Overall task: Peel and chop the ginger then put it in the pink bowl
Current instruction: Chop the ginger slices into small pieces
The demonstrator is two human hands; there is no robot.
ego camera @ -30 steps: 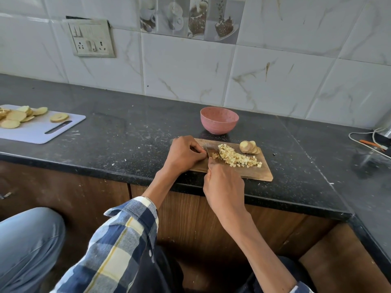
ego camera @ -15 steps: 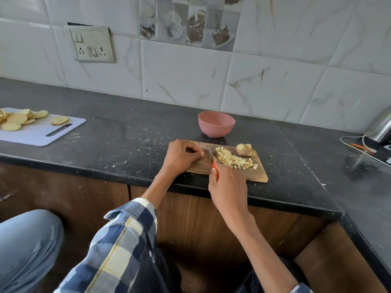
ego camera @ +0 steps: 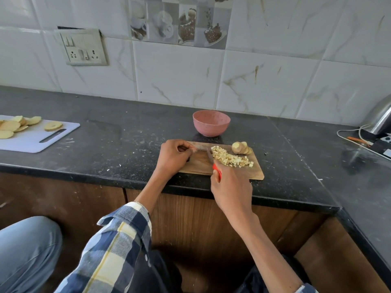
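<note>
Bare black stone counter (ego camera: 118, 142) lies open at nine o'clock of the brown wooden chopping board (ego camera: 257, 173), while the round pink bowl (ego camera: 211, 123) blocks twelve o'clock.

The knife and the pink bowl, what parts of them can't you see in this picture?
- Knife, head view: the right hand covers most of the red handle; only a sliver shows.
- Pink bowl, head view: its near wall hides the bottom inside, so whether ginger is in it cannot be told.
- Left hand, head view: what its curled fingers hold, if anything, is too small to tell.
- Kettle, head view: cut off by the right edge.
</note>
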